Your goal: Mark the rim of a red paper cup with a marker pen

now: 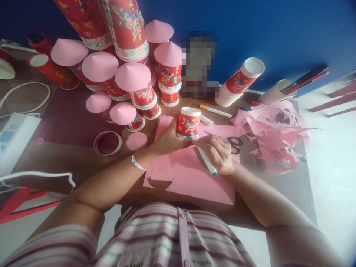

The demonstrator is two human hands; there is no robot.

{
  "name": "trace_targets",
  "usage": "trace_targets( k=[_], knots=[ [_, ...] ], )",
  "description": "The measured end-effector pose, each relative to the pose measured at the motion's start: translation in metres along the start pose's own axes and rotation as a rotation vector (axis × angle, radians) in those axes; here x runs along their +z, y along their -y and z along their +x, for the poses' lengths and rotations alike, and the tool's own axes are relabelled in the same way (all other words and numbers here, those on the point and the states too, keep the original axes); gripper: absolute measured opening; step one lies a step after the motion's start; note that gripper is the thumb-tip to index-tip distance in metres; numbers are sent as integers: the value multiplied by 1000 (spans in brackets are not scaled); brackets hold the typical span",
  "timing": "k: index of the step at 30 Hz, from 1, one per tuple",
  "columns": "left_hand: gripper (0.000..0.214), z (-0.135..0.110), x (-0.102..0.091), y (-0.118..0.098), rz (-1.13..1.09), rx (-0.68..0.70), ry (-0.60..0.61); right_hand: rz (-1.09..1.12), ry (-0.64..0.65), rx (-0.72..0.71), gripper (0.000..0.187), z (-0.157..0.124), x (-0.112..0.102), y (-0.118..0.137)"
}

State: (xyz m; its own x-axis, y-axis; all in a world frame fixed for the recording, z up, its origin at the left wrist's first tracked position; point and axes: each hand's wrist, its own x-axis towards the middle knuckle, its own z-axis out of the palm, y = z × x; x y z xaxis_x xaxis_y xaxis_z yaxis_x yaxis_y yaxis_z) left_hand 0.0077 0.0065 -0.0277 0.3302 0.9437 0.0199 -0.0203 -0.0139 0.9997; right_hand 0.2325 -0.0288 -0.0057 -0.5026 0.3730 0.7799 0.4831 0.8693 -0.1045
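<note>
My left hand (170, 138) is closed around a red paper cup (187, 124) with a white rim and a printed figure. Green marks run along the cup's white lower band. My right hand (215, 152) grips a white marker (205, 160) with a green end, its tip at the cup's lower edge. Beneath both hands lie sheets of pink paper (200, 181). Scissors (235, 144) rest on the paper just beyond my right hand, partly hidden by it. A marker with an orange end (215, 111) and a white marker (206, 119) lie behind the cup.
Several red cups topped with pink paper cones (132, 76) stand at the back left, near tall cup stacks (129, 29). Pink paper scraps (278, 129) are heaped on the right. A cup stack (239, 81) and a pen holder (278, 92) stand behind. A tape-like ring (119, 142) lies left.
</note>
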Motion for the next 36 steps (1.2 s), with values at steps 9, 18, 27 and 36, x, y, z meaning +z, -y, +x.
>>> trace_targets(
  k=[9,18,27,36],
  knots=[
    [110,0,-2,-2,33,1,12,-4,2,30,44,-8,1,-1],
    [109,1,-3,-1,47,15,5,-5,-1,8,29,-1,0,0],
    [104,1,-3,3,74,33,3,3,3,4,24,2,-1,2],
    [105,-1,-5,10,14,-14,19,1,-11,-8,35,-3,1,2]
  ],
)
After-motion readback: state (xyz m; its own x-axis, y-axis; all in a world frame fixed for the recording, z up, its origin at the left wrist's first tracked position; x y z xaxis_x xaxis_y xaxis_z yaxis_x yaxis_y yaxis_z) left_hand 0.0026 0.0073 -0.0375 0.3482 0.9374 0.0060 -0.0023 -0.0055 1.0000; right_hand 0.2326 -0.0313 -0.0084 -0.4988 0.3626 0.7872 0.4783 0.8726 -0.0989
